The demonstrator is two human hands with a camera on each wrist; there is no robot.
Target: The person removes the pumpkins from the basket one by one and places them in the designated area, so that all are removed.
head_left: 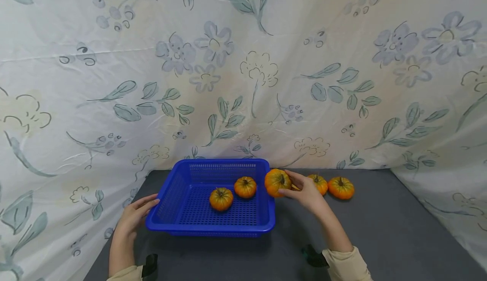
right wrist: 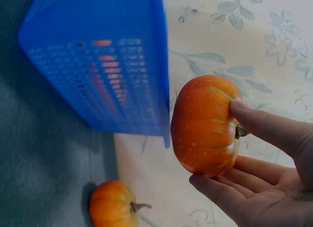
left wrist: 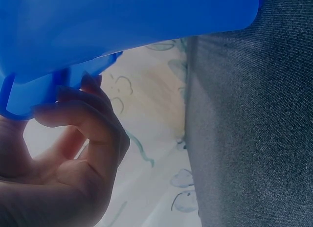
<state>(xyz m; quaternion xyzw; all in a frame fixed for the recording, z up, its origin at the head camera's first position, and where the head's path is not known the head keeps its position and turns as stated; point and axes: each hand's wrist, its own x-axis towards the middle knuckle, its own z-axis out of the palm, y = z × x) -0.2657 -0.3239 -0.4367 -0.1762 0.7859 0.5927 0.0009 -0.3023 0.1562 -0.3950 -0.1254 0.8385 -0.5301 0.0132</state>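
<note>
A small orange pumpkin is pinched between the thumb and fingers of my right hand, right at the basket's right rim. The right wrist view shows this pumpkin raised above the table, its stem toward the palm. My left hand holds the left rim of the blue plastic basket. Curled fingers meet the rim from below in the left wrist view, with the thumb at its other side. Inside the basket sit two more pumpkins, one near the middle and another pumpkin behind it.
Right of the basket, on the dark grey table, stand an orange pumpkin and another pumpkin partly behind my right hand. Behind the table hangs a white floral cloth, which also runs along both sides.
</note>
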